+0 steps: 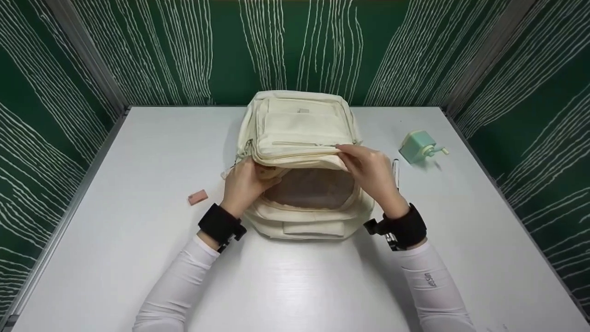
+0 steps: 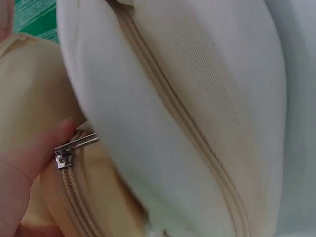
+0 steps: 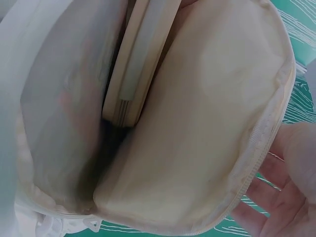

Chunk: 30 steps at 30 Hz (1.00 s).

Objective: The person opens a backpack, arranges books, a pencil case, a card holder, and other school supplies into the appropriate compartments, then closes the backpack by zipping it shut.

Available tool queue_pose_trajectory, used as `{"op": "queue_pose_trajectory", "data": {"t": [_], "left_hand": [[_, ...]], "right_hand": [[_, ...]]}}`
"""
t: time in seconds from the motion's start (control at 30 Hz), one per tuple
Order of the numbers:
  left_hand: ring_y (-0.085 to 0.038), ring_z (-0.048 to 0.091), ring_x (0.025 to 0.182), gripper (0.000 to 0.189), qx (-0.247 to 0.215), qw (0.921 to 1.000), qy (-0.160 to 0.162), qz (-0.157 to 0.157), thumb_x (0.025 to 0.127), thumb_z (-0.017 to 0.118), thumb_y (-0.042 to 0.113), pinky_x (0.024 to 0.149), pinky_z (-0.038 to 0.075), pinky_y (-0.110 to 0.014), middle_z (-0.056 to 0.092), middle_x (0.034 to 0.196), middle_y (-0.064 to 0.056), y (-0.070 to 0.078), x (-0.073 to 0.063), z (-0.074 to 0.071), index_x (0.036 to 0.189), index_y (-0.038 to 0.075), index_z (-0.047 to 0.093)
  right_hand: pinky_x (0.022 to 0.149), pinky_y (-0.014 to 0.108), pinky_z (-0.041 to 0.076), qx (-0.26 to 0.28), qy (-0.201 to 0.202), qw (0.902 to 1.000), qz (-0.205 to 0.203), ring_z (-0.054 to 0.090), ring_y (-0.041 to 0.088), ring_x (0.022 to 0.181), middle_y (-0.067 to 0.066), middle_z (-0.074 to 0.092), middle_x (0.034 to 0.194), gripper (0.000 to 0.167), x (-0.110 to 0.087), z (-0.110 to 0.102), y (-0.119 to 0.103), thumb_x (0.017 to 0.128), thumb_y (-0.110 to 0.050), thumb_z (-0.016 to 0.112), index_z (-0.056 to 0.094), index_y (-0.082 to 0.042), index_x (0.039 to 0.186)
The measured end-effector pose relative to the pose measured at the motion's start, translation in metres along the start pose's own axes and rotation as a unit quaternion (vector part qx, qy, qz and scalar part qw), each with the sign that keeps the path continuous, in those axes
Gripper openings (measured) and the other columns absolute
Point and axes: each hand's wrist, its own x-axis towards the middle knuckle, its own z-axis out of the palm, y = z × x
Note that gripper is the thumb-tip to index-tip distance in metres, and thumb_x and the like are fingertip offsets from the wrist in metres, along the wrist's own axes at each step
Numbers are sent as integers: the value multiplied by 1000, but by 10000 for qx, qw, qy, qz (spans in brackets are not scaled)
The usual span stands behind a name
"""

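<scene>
Backpack (image 1: pixel 302 124) is being held unzipped on the bench (image 1: pixel 295 286), between the left grip (image 1: pixel 245 184) and the right grip (image 1: pixel 371 173). Its flap rim (image 1: pixel 299 159) is being pinched by the right grip; a tan zippered case (image 3: pixel 139 59) is being clasped by the left grip, thumb (image 2: pixel 42 148) at the zipper pull (image 2: pixel 79 142).

Person is wearing a close-fitting white fabric left sleeve (image 1: pixel 173 286) and a matching white right sleeve (image 1: pixel 435 295), the left one wrinkling into soft folds. Small dark lettering (image 1: pixel 430 280) is running along the right sleeve, too small to read surely. A wide black left wristband (image 1: pixel 219 223) and wide black right wristband (image 1: pixel 409 227) are circling the wrists, each carrying a small black boxy module, left module (image 1: pixel 238 231) and right module (image 1: pixel 371 226). Silvery metallic bits (image 1: pixel 391 240) are showing under the right wristband. Left hand (image 1: pixel 244 185) and right hand (image 1: pixel 371 171) are showing bare.
</scene>
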Motion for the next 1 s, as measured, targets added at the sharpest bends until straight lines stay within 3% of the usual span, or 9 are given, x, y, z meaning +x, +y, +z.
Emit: {"op": "queue_pose_trajectory", "data": {"t": [0.17, 0.5, 0.67, 0.87, 1.0], "left_hand": [[-38, 69, 115, 71, -122, 9994, 306, -69, 79, 88, 40, 97, 56, -52, 70, 126, -18, -1, 10, 12, 133, 6, 59], [-40, 72, 102, 81, 117, 9983, 564, -5, 76, 89, 43, 87, 58, -54, 71, 122, -19, -5, 17, 26, 138, 4, 55], [-38, 72, 106, 76, -10, 9993, 368, 54, 78, 88, 44, 90, 57, -53, 71, 124, -16, -9, 15, 24, 137, 7, 56], [-26, 67, 119, 64, -533, 9975, -218, 401, 81, 87, 40, 103, 54, -43, 70, 128, -9, -15, 11, 15, 133, 12, 60], [-27, 63, 129, 68, -915, 9936, -502, 426, 80, 88, 32, 112, 48, -43, 68, 135, -12, -19, 9, 8, 137, 9, 59]], "right_hand": [[88, 47, 60, 54, 64, 10000, -20, 77, 30, 101, 13, 79, 111, 20, 0, 0, 0, 96, -12, 70, 77, -6, 114], [88, 47, 60, 18, 6, 10000, -84, 77, 31, 103, 14, 79, 112, 20, 0, 2, 1, 97, -13, 70, 77, -6, 114], [87, 46, 61, 50, -22, 9999, -109, 77, 31, 101, 15, 79, 110, 19, -1, 2, 1, 97, -13, 69, 78, -6, 113], [87, 45, 60, 182, -44, 9998, -71, 76, 30, 101, 13, 79, 112, 20, -3, 2, 1, 97, -12, 70, 77, -7, 115], [89, 44, 60, 168, -47, 9998, -88, 77, 29, 102, 13, 79, 112, 20, -4, 3, 2, 97, -12, 70, 77, -7, 115]]}}
